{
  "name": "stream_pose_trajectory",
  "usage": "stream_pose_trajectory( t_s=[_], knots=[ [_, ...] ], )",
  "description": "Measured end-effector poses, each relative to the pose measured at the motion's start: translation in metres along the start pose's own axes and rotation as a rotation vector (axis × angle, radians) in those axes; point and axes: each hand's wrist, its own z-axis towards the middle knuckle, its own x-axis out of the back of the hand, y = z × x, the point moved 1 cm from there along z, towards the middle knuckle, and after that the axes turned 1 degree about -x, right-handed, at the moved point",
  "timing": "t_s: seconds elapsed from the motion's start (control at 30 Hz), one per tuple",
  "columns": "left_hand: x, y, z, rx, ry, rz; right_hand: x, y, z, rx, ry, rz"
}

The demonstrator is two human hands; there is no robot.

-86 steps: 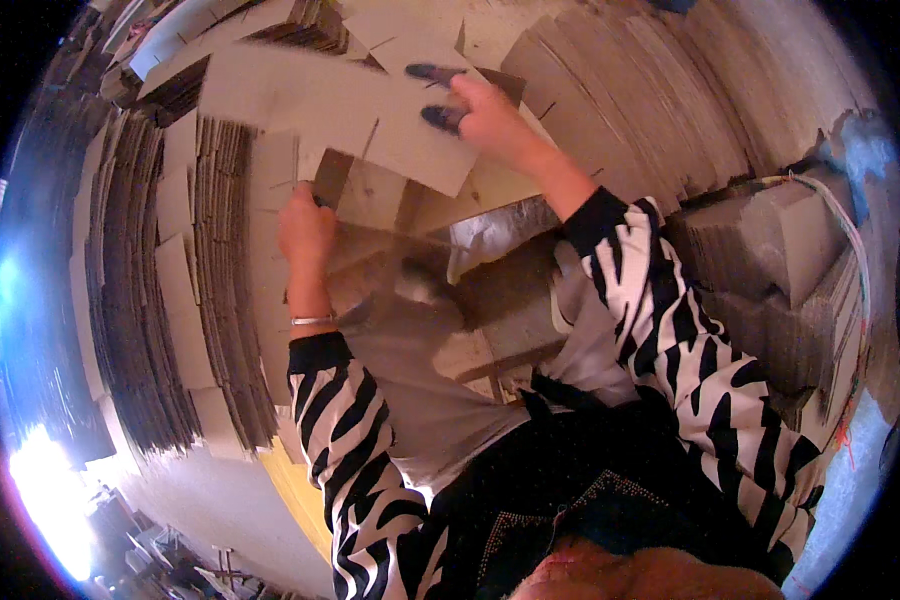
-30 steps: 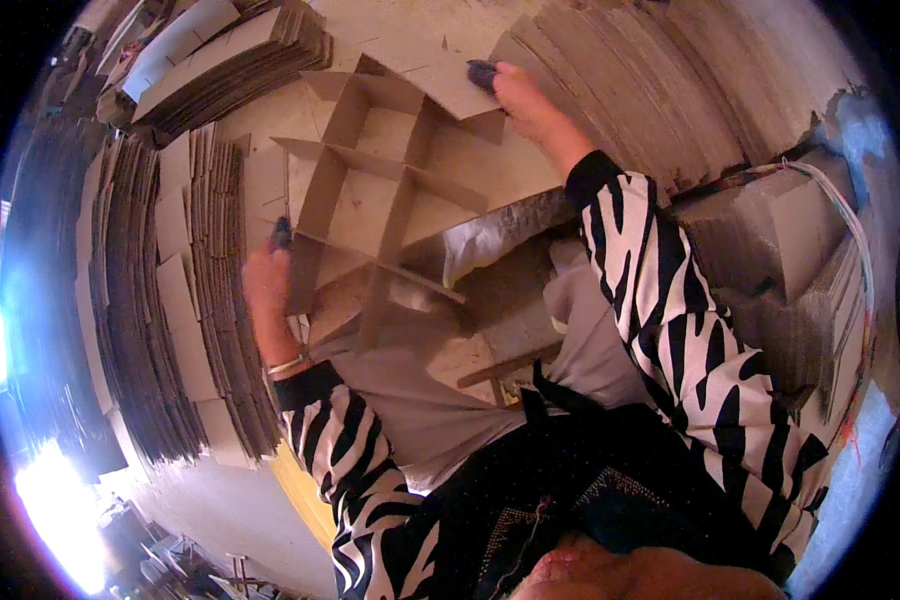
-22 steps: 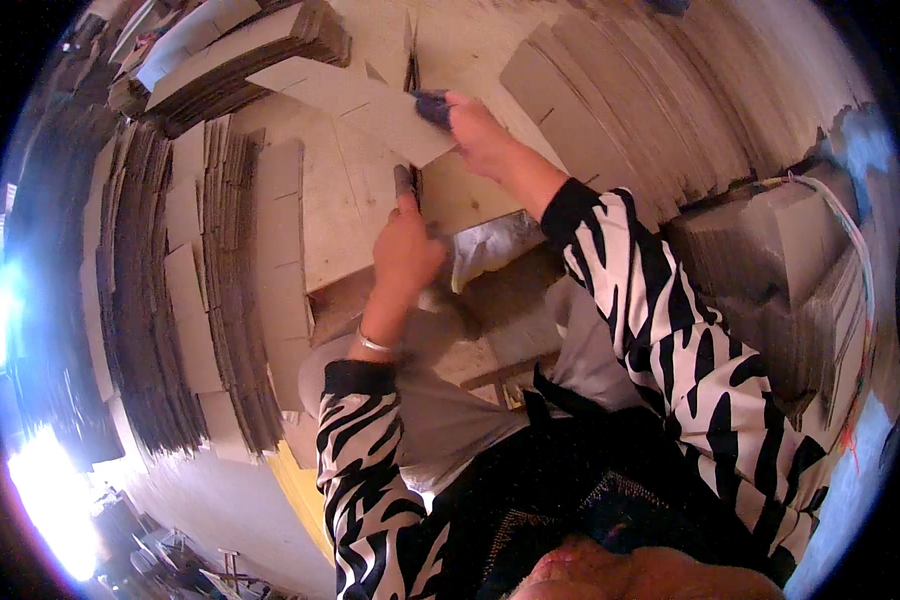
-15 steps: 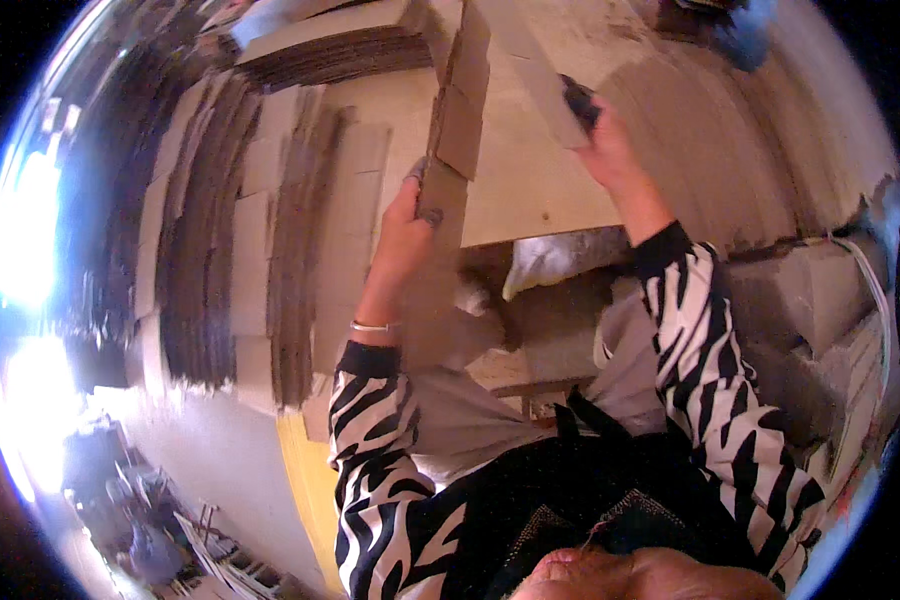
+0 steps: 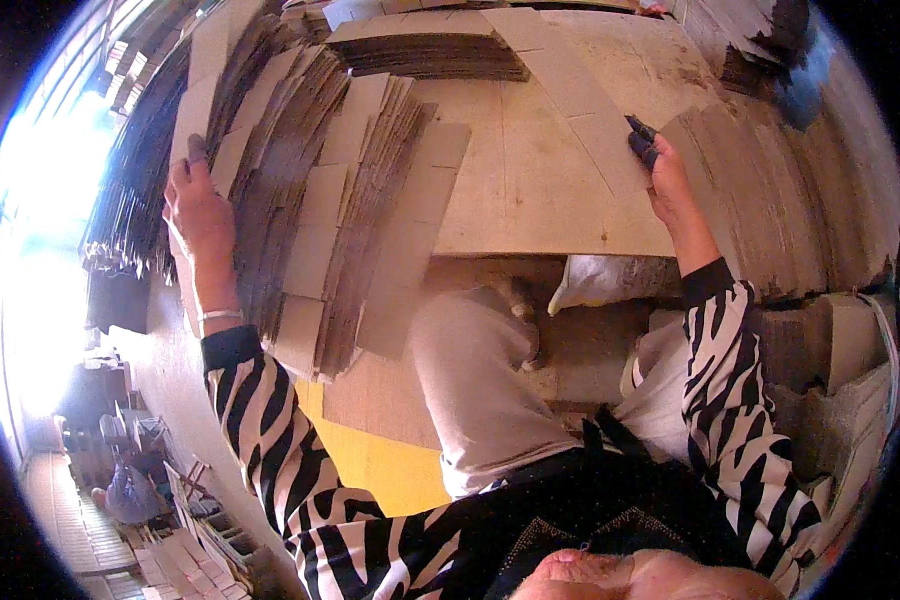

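At the far left my left hand (image 5: 202, 205) is closed on a long brown cardboard strip (image 5: 199, 95) over the leftmost stack. One of its fingertips is dark, seemingly covered. On the right, my right hand (image 5: 674, 185) is closed with its fingertips together around a dark, pointed thing (image 5: 643, 140). Whether that is a small tool or only black finger covers I cannot make out. Beside this hand a single flat cardboard strip (image 5: 570, 95) lies slanting across the wooden tabletop (image 5: 515, 205), its near end by my fingers.
Several rows of stacked cardboard strips (image 5: 315, 235) fill the left side. Another stack (image 5: 425, 55) lies at the back, and a large cardboard pile (image 5: 760, 200) stands at the right. A pale plastic bag (image 5: 610, 278) shows under the table's front edge, above my legs.
My left hand has carried its cardboard strip from the middle of the table to the far-left stack. My right hand stays by the slanting strip. The view has shifted.
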Motion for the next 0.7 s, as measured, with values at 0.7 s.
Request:
stream_pose_trajectory(
  t_s=[0.7],
  knots=[
    [-0.174, 0.010, -0.160, -0.029, -0.661, -0.566, -0.009, 0.049, 0.040, 0.175, 0.082, -1.554]
  ],
)
